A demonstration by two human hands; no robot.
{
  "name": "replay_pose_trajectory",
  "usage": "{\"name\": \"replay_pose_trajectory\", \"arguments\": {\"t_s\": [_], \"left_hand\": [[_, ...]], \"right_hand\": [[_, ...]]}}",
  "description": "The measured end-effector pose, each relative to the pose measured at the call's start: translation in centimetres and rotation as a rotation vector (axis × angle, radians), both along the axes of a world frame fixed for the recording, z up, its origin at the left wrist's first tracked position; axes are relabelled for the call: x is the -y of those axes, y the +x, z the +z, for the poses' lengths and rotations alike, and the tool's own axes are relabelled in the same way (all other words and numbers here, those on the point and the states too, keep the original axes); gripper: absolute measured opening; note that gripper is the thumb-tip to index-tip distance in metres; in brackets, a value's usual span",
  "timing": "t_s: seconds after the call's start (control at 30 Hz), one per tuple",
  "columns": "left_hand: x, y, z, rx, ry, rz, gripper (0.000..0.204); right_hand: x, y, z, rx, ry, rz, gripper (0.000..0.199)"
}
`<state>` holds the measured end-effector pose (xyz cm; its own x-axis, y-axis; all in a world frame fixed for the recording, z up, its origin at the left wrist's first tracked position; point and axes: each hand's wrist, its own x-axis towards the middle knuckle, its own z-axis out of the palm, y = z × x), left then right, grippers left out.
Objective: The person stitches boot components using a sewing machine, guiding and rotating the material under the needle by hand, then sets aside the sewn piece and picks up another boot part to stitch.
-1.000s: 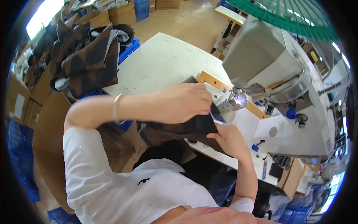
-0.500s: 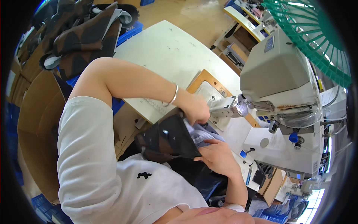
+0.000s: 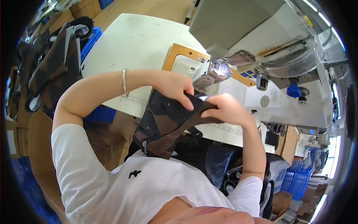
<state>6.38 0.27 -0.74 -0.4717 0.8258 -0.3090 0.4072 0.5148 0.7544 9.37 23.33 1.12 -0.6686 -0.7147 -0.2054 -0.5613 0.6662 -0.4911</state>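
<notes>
At the needle end of the sewing machine [image 3: 261, 41]: both hands meeting on one dark workpiece, just short of the lit presser foot [image 3: 218, 71].
Workpiece: dark brown and black shoe upper [image 3: 167, 119], stiff and curved, hanging off the front edge of the white table [image 3: 130, 41], top edge raised toward the needle.
Left hand [image 3: 175, 87]: closed over the upper's top edge, fingers curled down across the outer face, thumb side hidden; silver bangle [image 3: 124, 82] on the forearm.
Right hand [image 3: 227, 110]: pinching the leading edge of the upper, fingers tight together, close beside the left.
Step in hand, as judged: lining the edge up to go under the foot.
Doing it well: edge kept flat and square to the foot; fingertips kept to the sides, away from the needle path; hanging weight carried by the left, so no drag on the seam.
Nearby: more dark uppers [image 3: 52, 74] heaped at the table's far left over a blue crate [image 3: 89, 37]; cardboard boxes [image 3: 287, 143] below right.
</notes>
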Motion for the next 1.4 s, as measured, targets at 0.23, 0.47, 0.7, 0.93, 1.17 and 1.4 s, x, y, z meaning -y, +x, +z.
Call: {"name": "replay_pose_trajectory", "arguments": {"t_s": [0.23,0.47,0.7,0.93,1.17,1.4], "left_hand": [[-0.5,-3.8,0.5,0.261,0.201,0.249,0.032],[-2.2,-4.7,2.1,-0.03,0.463,0.444,0.049],[-2.2,-0.4,0.6,-0.327,0.415,0.74,0.02],[-1.6,-1.4,2.3,-0.308,0.398,0.571,0.024],[-1.6,-0.7,4.8,0.09,0.286,0.688,0.029],[-2.2,-2.0,1.0,-0.129,0.211,0.629,0.025]], "right_hand": [[-2.5,-1.1,2.7,-0.317,-0.189,-0.473,0.041],[-11.7,-9.0,-7.4,-0.827,-0.08,-0.16,0.034],[-8.6,-7.5,-8.0,0.002,-0.59,-0.407,0.021],[-6.2,-8.2,-8.1,0.212,-0.713,-0.484,0.028],[-6.1,-9.1,-7.4,0.109,-0.579,-0.288,0.023],[-7.0,-9.8,-9.0,0.115,-0.614,-0.326,0.011]]}}
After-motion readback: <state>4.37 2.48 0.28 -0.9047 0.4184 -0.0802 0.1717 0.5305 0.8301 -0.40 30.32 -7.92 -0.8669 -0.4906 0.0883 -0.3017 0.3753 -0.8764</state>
